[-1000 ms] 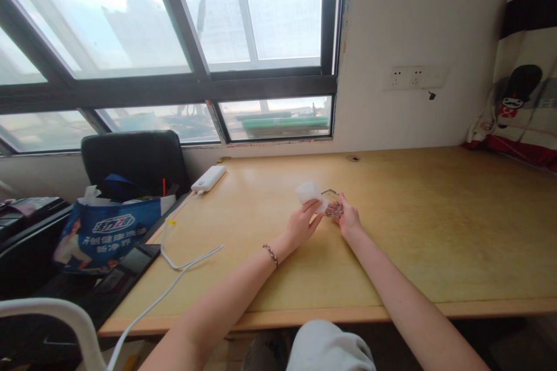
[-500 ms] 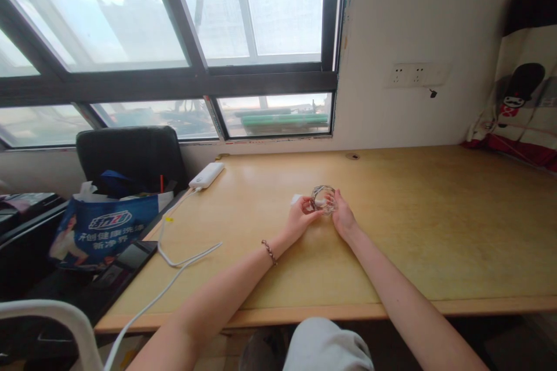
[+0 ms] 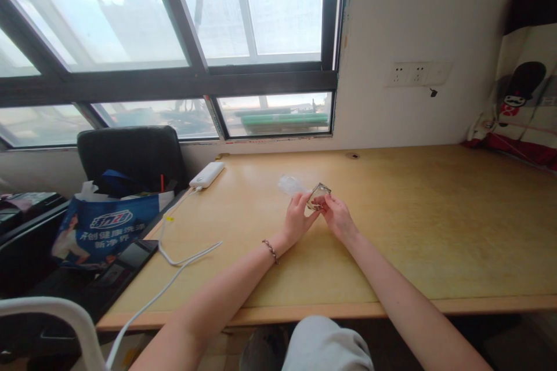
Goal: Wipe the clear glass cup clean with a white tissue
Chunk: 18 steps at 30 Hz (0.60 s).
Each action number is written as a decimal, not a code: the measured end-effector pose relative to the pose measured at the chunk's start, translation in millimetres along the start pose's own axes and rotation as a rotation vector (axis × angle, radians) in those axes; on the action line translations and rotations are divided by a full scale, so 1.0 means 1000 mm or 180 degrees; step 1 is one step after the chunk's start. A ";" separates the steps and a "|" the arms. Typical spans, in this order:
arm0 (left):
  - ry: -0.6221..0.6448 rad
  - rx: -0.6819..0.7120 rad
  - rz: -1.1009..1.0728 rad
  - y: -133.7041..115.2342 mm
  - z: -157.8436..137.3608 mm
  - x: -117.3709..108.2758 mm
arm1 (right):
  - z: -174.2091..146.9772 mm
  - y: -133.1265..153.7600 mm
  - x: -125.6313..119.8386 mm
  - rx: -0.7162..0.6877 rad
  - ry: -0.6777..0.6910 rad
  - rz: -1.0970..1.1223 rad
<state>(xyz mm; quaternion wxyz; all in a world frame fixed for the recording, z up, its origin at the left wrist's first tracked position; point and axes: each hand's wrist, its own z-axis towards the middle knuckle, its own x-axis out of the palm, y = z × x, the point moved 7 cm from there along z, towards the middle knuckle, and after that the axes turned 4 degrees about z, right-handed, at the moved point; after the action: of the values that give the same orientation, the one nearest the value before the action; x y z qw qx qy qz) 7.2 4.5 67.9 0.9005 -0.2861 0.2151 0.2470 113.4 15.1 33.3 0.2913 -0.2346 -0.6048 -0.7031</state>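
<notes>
A small loop of thin, shiny, brownish strands [image 3: 321, 186], perhaps wire, is held up between my two hands over the table. It looks angular from this side, and its exact kind is too small to tell. Fingers and thumb of my left hand [image 3: 298, 213] close on its left side. My right hand [image 3: 338, 215] pinches its lower right part, with the fingertips close to those of the left. Just behind my left hand lies a crumpled clear plastic wrapper [image 3: 290, 185] on the wooden table [image 3: 426, 226].
A white power bank [image 3: 207, 175] sits at the table's back left, with a white cable [image 3: 174, 264] running down over the front left edge. Left of the table, a blue shopping bag [image 3: 108, 223] rests by a black chair [image 3: 130, 153]. Window and wall stand behind.
The loop has turned from a round outline to an angular one. My right hand has shifted left and closed on its lower part. More of the wrapper behind my left hand shows.
</notes>
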 end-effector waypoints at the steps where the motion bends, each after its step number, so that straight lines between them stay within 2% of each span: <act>1: 0.0000 0.0082 0.0067 0.000 -0.001 0.001 | 0.000 -0.001 0.001 0.0064 0.0036 0.0135; 4: 0.0001 0.0305 0.0173 -0.002 -0.003 0.002 | 0.001 -0.004 -0.005 0.0192 -0.0019 0.0489; 9: 0.0324 0.0701 -0.0018 -0.015 -0.005 0.005 | 0.007 -0.009 -0.030 0.0373 -0.0563 0.0915; 14: 0.0823 0.1090 -0.0124 -0.030 -0.007 0.008 | 0.007 -0.008 -0.036 0.0520 -0.0741 0.0848; 18: 0.0951 0.1020 -0.0153 -0.030 -0.004 0.009 | 0.004 -0.003 -0.028 0.0473 -0.0635 0.0608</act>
<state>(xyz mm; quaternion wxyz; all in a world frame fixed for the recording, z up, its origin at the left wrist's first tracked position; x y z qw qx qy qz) 30.2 -16.6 72.0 0.8982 -0.1779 0.3757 0.1431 131.3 22.4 12.2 0.3119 -0.3375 -0.6559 -0.5988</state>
